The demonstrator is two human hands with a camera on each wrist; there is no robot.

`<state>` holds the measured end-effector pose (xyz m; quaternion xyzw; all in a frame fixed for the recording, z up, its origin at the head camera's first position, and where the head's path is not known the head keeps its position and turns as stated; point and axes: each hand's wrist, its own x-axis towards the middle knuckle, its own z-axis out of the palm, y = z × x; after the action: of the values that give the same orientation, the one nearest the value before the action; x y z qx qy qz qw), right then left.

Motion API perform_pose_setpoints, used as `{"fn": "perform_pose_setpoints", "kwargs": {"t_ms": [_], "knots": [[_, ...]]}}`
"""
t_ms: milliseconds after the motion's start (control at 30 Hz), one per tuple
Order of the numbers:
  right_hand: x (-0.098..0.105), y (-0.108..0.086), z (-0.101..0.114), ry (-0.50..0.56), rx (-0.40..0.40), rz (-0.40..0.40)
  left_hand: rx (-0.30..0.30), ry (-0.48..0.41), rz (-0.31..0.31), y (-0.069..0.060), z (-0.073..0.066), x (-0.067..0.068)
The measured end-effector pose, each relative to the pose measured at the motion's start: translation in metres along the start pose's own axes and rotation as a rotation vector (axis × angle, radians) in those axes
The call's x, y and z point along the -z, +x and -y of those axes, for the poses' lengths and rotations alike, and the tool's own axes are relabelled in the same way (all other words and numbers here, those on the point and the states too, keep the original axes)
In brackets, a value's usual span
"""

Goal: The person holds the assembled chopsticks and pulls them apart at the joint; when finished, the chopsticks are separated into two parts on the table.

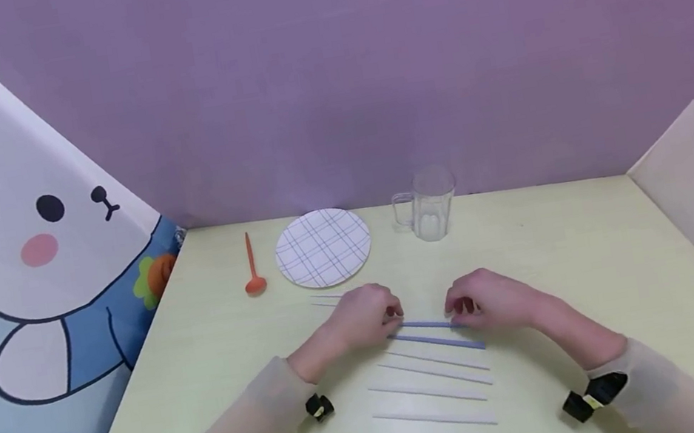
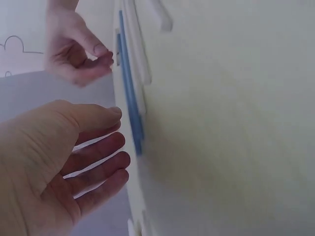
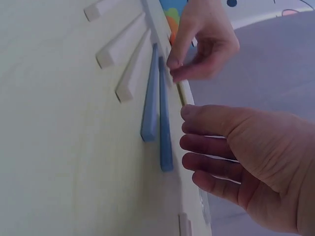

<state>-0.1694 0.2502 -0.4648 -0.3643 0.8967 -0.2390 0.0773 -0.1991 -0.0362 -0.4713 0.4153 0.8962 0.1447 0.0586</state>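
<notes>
Two blue chopsticks (image 1: 439,340) lie nearly side by side on the table, thick ends to the right. My left hand (image 1: 362,315) hovers at their left ends, its fingers loosely bent. Close to their right ends is my right hand (image 1: 490,300), overlapping the farther blue stick in the head view. Both wrist views show bent fingers with nothing between them; whether a fingertip touches a stick I cannot tell. Nearer to me lie several white chopsticks (image 1: 434,420), spread in a row. Thin stick tips (image 1: 326,303) poke out beyond my left hand, the rest hidden.
At the back stand a clear handled mug (image 1: 435,207) and, left of it, a round white plate (image 1: 323,248) with a checked pattern. An orange ladle (image 1: 255,284) lies farther left. A purple wall (image 1: 327,85) closes off the table's far edge.
</notes>
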Motion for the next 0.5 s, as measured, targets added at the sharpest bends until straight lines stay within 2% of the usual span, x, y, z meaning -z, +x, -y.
{"fn": "perform_pose_setpoints", "kwargs": {"t_ms": [133, 267, 400, 500], "knots": [[-0.010, 0.006, 0.005, -0.004, -0.027, 0.048, -0.008, 0.018, 0.024, 0.005, -0.004, -0.009], [-0.013, 0.010, 0.006, -0.014, -0.050, 0.061, 0.013, 0.023, 0.035, 0.007, -0.006, -0.011], [-0.010, 0.012, 0.005, -0.028, -0.059, 0.039, 0.019, -0.019, 0.029, 0.011, -0.005, -0.009], [-0.003, 0.015, 0.005, -0.043, -0.023, -0.015, 0.021, -0.063, 0.015, 0.013, -0.004, -0.006]]}}
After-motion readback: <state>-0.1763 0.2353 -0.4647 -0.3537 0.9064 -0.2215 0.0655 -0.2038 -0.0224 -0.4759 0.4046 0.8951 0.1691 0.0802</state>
